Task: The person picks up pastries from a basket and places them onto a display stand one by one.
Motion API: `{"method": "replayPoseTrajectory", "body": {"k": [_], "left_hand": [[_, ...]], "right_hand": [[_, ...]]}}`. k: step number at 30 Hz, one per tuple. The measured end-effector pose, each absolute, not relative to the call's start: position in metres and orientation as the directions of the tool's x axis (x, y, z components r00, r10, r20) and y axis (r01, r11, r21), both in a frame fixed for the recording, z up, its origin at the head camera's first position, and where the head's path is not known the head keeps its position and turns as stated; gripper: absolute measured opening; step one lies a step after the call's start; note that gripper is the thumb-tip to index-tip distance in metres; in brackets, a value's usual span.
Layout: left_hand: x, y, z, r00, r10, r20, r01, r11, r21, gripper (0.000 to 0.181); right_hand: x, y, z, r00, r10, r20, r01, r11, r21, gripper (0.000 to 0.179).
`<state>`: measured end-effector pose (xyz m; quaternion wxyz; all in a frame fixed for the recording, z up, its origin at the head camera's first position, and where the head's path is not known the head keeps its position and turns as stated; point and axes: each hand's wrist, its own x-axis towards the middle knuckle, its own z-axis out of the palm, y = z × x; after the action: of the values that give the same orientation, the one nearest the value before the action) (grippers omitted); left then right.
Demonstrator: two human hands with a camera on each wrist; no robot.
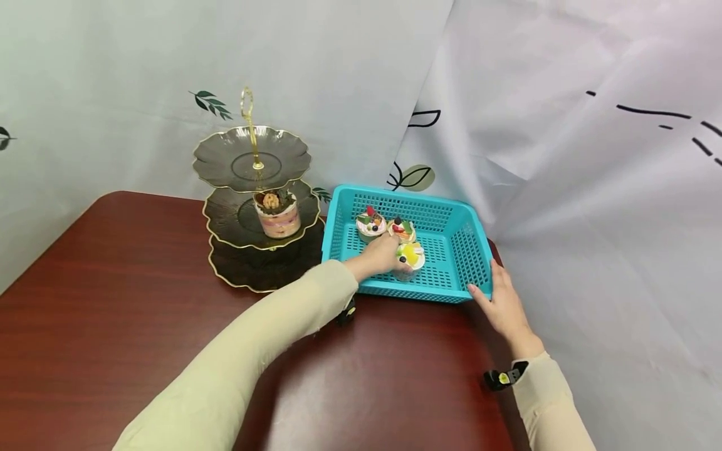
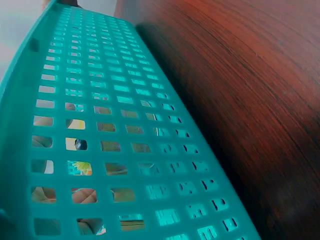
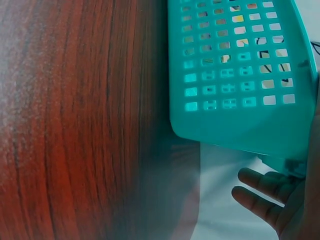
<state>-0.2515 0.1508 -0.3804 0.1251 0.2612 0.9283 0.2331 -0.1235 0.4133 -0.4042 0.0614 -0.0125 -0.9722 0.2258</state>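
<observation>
A pale cloth printed with leaves and dark strokes (image 1: 350,75) hangs behind and to the right of a glossy red-brown table (image 1: 90,275). What I watch most closely is the yellow-topped cup (image 1: 413,254), in the near part of the turquoise basket (image 1: 406,195). Just behind it, also inside, stand the orange-topped cup (image 1: 402,230) and, to the left, the red-topped cup (image 1: 371,227). Outside the basket, to its left, is the three-tier stand (image 1: 222,160); the layered dessert cup (image 1: 279,219) sits on its middle plate.

By my count that makes one cup on the stand and three in the basket, so I judge the work to be at an early stage, with most of the cups left to handle.

The left hand (image 1: 379,255) reaches into the basket, thumb and fingers drawn in around the yellow-topped cup; the left wrist view gives me only scraps through the basket's slots, so I can't say whether the cup is off the floor. The right hand (image 1: 502,307) is spread, fingers fairly straight, touching the basket's near right corner, its thumb on the near rim.
</observation>
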Motion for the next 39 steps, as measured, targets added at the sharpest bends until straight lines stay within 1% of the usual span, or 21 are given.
{"method": "replayPoseTrajectory", "body": {"k": [3, 9, 12, 17, 21, 29, 32, 36, 39], "left_hand": [[-0.253, 0.151, -0.382, -0.82, 0.562, -0.111, 0.439, 0.741, 0.508, 0.065], [-0.255, 0.153, -0.388, -0.783, 0.602, -0.157, 0.459, 0.729, 0.508, 0.08], [-0.256, 0.155, -0.389, -0.781, 0.603, -0.165, 0.458, 0.732, 0.505, 0.082], [-0.257, 0.156, -0.39, -0.782, 0.601, -0.164, 0.455, 0.731, 0.509, 0.08], [-0.257, 0.155, -0.392, -0.796, 0.585, -0.156, 0.447, 0.742, 0.499, 0.075], [-0.255, 0.154, -0.391, -0.833, 0.538, -0.131, 0.437, 0.784, 0.441, 0.058], [-0.256, 0.156, -0.391, -0.826, 0.545, -0.144, 0.448, 0.79, 0.42, 0.063], [-0.257, 0.158, -0.392, -0.798, 0.577, -0.173, 0.472, 0.777, 0.416, 0.073], [-0.258, 0.159, -0.391, -0.788, 0.588, -0.18, 0.481, 0.772, 0.416, 0.075]], "right_hand": [[-0.123, 0.413, -0.404, -0.992, 0.061, 0.112, 0.006, 0.899, -0.437, 0.082], [-0.124, 0.413, -0.405, -0.991, 0.06, 0.121, 0.004, 0.908, -0.418, 0.082], [-0.124, 0.414, -0.405, -0.989, 0.064, 0.134, 0.002, 0.91, -0.415, 0.081], [-0.123, 0.414, -0.404, -0.987, 0.065, 0.145, -0.001, 0.909, -0.417, 0.081], [-0.123, 0.413, -0.404, -0.986, 0.057, 0.155, -0.014, 0.908, -0.42, 0.08], [-0.125, 0.413, -0.407, -0.987, 0.053, 0.154, -0.018, 0.906, -0.424, 0.08], [-0.125, 0.413, -0.407, -0.986, 0.054, 0.156, -0.018, 0.905, -0.425, 0.081], [-0.125, 0.413, -0.407, -0.986, 0.055, 0.159, -0.018, 0.906, -0.423, 0.081], [-0.125, 0.414, -0.407, -0.986, 0.057, 0.157, -0.015, 0.906, -0.423, 0.081]]}}
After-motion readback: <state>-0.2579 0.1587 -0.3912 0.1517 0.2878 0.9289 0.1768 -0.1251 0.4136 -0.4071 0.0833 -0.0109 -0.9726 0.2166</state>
